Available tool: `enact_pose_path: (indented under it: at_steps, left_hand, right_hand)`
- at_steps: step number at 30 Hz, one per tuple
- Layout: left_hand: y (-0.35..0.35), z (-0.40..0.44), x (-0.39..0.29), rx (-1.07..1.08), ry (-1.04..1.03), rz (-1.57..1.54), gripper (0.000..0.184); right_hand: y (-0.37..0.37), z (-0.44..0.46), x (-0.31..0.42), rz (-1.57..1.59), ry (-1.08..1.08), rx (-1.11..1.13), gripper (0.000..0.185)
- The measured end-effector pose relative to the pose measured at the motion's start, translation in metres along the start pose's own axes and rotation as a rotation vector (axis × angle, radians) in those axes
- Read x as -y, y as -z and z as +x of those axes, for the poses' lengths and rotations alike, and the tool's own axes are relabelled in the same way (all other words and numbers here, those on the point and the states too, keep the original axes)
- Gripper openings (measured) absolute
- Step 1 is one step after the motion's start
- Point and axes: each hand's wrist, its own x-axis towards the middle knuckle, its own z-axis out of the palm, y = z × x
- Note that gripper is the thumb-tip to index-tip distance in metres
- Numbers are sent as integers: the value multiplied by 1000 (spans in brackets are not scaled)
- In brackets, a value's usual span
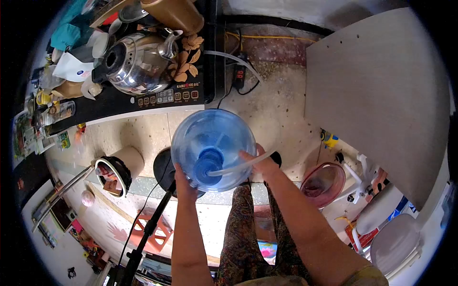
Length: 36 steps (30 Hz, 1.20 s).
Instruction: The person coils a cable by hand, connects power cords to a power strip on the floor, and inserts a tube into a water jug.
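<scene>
A large clear-blue water jug [236,133] is between my hands, its neck and blue cap [206,167] facing up toward me. My left hand [184,183] grips the jug's lower left side, with the thumb along the wall and the other fingers mostly hidden. On the other side, my right hand [261,161] is closed on the jug's right side. A whitish flexible tube [238,168] runs from the cap across to my right hand and extends past it. Whether the right fingers also pinch the tube, I cannot tell.
A black tea table [114,107] at upper left carries a shiny metal kettle [138,64]. Another pale tube [238,61] hangs from its edge. A bin [129,164] stands left, a black pole [150,226] nearer, a pink basin [323,185] right, and a grey panel [377,90] upper right.
</scene>
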Motion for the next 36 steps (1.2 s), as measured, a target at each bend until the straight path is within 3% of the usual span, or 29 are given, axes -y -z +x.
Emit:
enact_pose_path:
  at_steps: [2, 3, 6, 9, 10, 12, 16, 20, 25, 27, 30, 36]
  left_hand:
    - [-4, -11, 16, -99, 87, -102, 75]
    - [-14, -22, 23, -140, 133, -188, 72]
    - [-44, -55, 42, -261, 182, -116, 78]
    - [-63, -66, 68, -279, 210, -337, 77]
    - [-70, -68, 78, -287, 172, -365, 96]
    - [-84, -73, 90, -256, 165, -515, 90]
    - [-102, -74, 120, -57, 178, -817, 83]
    - [-117, -76, 138, 60, 210, -842, 83]
    - [-130, -80, 142, 51, 178, -896, 84]
    - [-131, -79, 145, 103, 175, -926, 84]
    - [-116, -78, 161, 89, 219, -938, 70]
    - [-104, -73, 178, 43, 290, -979, 63]
  right_hand:
    - [3, 0, 32, -340, 18, 53, 91]
    - [9, 13, 33, -340, 24, 56, 91]
    - [26, 43, 33, -842, 10, -58, 97]
    - [31, 36, 61, -942, 26, 17, 101]
    - [33, 37, 67, -947, 20, 14, 101]
    - [36, 38, 78, -1018, -1, 121, 101]
    - [33, 48, 84, -1153, 126, -8, 91]
    - [24, 40, 87, -1311, 74, -31, 95]
    - [33, 49, 73, -1404, 90, -60, 96]
    - [43, 60, 57, -1375, 199, 66, 96]
    - [41, 39, 55, -1366, 230, 35, 95]
    - [44, 39, 37, -1377, 362, -22, 92]
